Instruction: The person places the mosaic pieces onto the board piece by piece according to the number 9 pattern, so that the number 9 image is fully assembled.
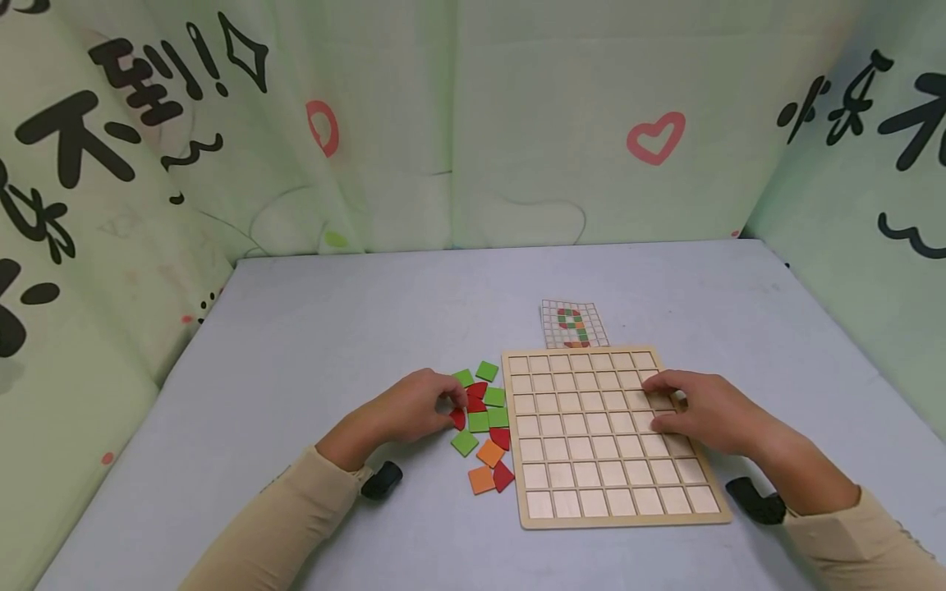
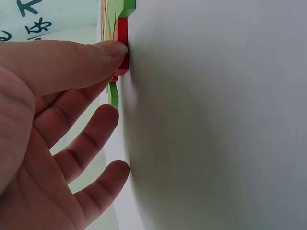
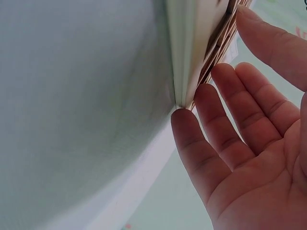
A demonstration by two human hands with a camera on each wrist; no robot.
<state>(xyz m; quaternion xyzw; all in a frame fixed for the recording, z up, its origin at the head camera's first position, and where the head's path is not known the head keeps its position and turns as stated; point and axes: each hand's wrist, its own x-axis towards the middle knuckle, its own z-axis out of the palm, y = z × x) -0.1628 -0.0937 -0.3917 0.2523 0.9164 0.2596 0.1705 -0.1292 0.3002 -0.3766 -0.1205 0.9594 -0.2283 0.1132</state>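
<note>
At the left of the loose tiles, my left hand (image 1: pixel 415 404) pinches a red curved-edge tile (image 1: pixel 457 419) between thumb and fingertips. In the left wrist view, the red tile (image 2: pixel 123 29) stays at table level beside green tiles. Around it lie several green square tiles (image 1: pixel 464 443), more red tiles (image 1: pixel 499 439) and orange square tiles (image 1: pixel 481 480). A wooden grid board (image 1: pixel 628 519) lies flat to their right, its cells holding no tiles. My right hand (image 1: pixel 709 410) rests on the board's right side with fingers extended, gripping nothing.
Behind the board, a small pattern card (image 1: pixel 594 313) shows a grid with a green, red and orange figure, its lower edge at the board. A pale cloth-covered table (image 1: pixel 332 328) spreads around, bordered by printed curtains (image 1: pixel 532 123) at the back and sides.
</note>
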